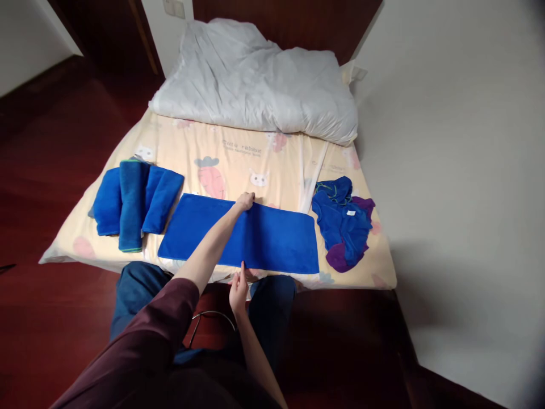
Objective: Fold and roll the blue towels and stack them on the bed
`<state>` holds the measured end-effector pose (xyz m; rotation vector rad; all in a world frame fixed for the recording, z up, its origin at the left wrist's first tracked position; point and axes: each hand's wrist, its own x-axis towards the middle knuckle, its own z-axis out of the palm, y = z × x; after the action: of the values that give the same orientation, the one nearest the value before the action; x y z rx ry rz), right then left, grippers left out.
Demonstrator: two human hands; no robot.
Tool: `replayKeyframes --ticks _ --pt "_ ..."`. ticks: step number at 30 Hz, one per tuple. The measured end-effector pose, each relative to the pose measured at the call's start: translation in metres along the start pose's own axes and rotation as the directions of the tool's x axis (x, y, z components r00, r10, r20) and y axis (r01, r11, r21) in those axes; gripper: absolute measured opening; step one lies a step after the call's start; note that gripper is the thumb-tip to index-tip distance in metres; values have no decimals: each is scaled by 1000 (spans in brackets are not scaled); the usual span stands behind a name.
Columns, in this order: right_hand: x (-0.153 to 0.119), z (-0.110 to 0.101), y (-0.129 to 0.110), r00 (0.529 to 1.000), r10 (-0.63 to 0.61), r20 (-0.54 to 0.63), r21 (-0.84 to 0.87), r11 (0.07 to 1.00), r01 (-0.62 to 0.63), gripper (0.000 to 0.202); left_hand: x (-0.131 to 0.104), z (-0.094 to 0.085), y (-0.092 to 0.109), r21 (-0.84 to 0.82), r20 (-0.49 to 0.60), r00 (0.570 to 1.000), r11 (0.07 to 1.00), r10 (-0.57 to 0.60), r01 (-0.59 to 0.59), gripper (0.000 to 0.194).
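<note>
A blue towel (281, 238) lies spread flat in a long rectangle along the bed's front edge, with a slight crease across its middle. My left hand (246, 200) reaches over it and is closed on the middle of its far edge, which bulges up a little there. At the near edge, below the same crease, my right hand (238, 292) touches the towel with a stretched index finger, its thumb apart.
Folded blue towels (108, 199) and a rolled blue towel (130, 204) lie at the left. Crumpled blue and purple cloths (347, 227) are at the right. A white quilt (255, 85) covers the back of the patterned bed (170, 142). A wall (460, 170) stands to the right.
</note>
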<state>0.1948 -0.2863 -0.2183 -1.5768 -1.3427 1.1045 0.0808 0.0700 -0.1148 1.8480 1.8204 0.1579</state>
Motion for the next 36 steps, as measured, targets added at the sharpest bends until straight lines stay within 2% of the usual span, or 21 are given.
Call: replayKeyframes --ticks 6,13,17,19,21,24,26,29,32,36 --pt "-9 1 4 999 -28 -30 -39 999 27 67 5 11 -6 -33 -59 998 999 37 -39 33" --pt "-8 1 0 1000 7 -25 -30 1000 -8 65 11 21 -14 -72 -71 996 995 61 -66 30" --pt "-8 -3 -8 1000 11 -18 -22 1000 -11 65 7 16 -12 -109 -95 993 991 63 -74 32" --pt "-10 -7 -15 997 2 -75 -18 1000 -4 64 0 5 -6 -134 -117 991 987 68 -84 31" --pt "-12 -13 -25 982 -9 -190 -22 1000 5 64 -11 -12 3 -163 -150 985 981 82 -106 29" --pt "-10 -29 -52 921 -23 -390 2 1000 26 69 -33 -49 23 -214 -214 970 963 115 -161 25" --pt "-4 -47 -75 868 -51 -494 40 996 82 72 -52 -79 37 -249 -265 954 946 141 -209 21" --pt "12 -87 -115 795 -106 -597 91 976 198 74 -84 -129 53 -291 -338 921 909 193 -297 20" --pt "36 -136 -158 760 -187 -623 92 947 309 74 -119 -182 58 -309 -418 874 866 248 -393 22" --pt "72 -197 -221 778 -340 -528 87 890 448 77 -168 -247 49 -403 -598 763 732 243 -549 22"
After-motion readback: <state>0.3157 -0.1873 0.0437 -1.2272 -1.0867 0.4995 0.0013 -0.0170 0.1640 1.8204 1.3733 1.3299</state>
